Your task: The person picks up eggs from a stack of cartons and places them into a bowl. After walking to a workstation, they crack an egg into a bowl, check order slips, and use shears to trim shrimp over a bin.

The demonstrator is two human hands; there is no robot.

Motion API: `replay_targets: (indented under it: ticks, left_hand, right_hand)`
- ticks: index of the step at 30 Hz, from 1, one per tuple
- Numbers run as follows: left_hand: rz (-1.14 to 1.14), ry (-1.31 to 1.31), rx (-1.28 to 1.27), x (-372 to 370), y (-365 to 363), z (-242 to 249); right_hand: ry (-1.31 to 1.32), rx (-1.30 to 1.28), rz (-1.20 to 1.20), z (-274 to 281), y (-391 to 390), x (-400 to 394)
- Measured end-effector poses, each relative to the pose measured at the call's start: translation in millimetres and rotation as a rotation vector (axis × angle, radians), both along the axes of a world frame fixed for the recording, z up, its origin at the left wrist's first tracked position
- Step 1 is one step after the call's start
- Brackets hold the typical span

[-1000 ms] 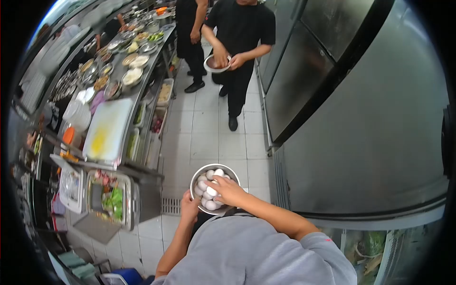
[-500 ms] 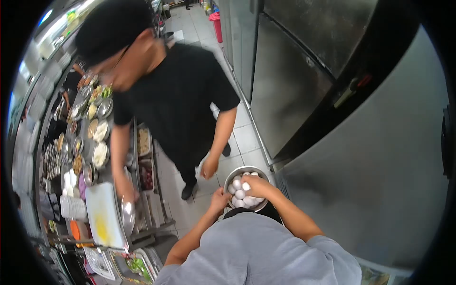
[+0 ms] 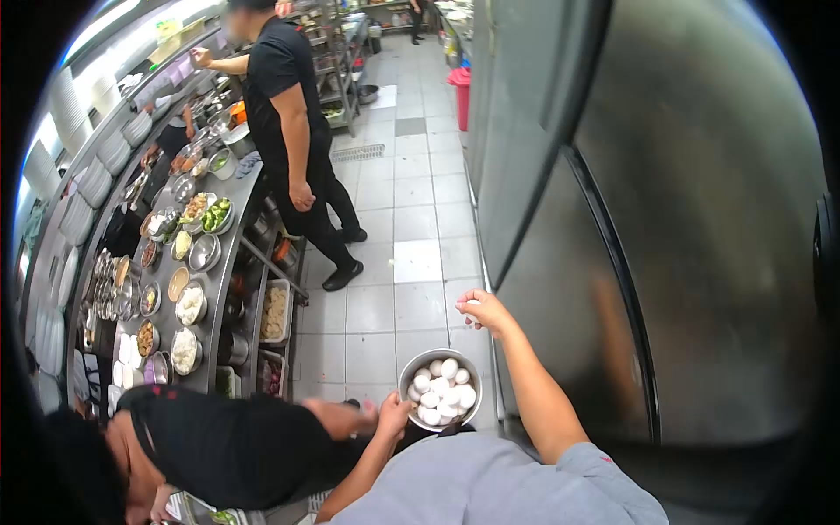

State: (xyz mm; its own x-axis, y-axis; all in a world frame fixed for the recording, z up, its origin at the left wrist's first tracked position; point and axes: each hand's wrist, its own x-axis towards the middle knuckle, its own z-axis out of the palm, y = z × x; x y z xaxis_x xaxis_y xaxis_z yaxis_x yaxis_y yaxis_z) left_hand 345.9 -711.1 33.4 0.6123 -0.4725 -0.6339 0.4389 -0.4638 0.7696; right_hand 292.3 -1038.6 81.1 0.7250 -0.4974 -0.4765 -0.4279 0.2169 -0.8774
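A round metal pot (image 3: 405, 382) full of white eggs (image 3: 442, 391) is close against my body at the lower middle. My left hand (image 3: 395, 415) grips the pot's left rim with its fingers closed. Beyond the pot, to its upper right, my right hand (image 3: 483, 311) is raised over the tiled floor. Its fingers are curled around a white egg (image 3: 473, 306), of which only a small part shows.
A co-worker in black (image 3: 236, 437) leans close at my lower left. Another person (image 3: 293, 131) stands farther up the aisle beside a steel counter (image 3: 223, 289) with bowls of food. Steel refrigerator doors (image 3: 560, 254) line the right side. A red bin (image 3: 461, 96) is farther back.
My right hand has come out of the pot and moved up and away from it. The near co-worker has shifted to the lower left, and the view has turned, showing more aisle.
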Motion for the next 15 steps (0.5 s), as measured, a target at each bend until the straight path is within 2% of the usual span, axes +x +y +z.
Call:
replay_targets:
  ticks: [2,3,4,6,7,8,9,10,11,13,15]
  left_hand:
    - [0.183,0.079,-0.105,38,-24,-23]
    - [0.284,0.141,-0.204,62,-32,-53]
    - [0.370,0.133,-0.206,83,-45,-55]
    - [0.457,0.114,-0.190,129,-65,-70]
    - [0.499,0.094,-0.185,159,-80,-74]
    - [0.495,0.078,-0.179,193,-101,-70]
    - [0.497,0.067,-0.168,221,-120,-65]
    - [0.499,0.060,-0.147,244,-136,-61]
    - [0.499,0.048,-0.148,267,-155,-62]
    - [0.484,0.018,-0.136,324,-199,-59]
    - [0.437,0.033,-0.156,374,-252,-34]
  right_hand:
    - [0.070,-0.035,0.069,-30,-46,44]
    - [0.105,-0.023,0.086,-52,-69,63]
    - [0.143,-0.008,0.098,-77,-89,77]
    - [0.217,-0.097,0.197,-112,-128,96]
    - [0.361,-0.116,0.232,-123,-143,105]
    - [0.418,-0.119,0.298,-160,-167,109]
    - [0.434,-0.257,0.416,-203,-188,109]
    - [0.508,-0.153,0.364,-217,-200,109]
    - [0.582,-0.011,0.417,-203,-215,116]
    - [0.445,0.197,0.196,-197,-242,123]
    - [0.388,0.349,0.037,-193,-280,142]
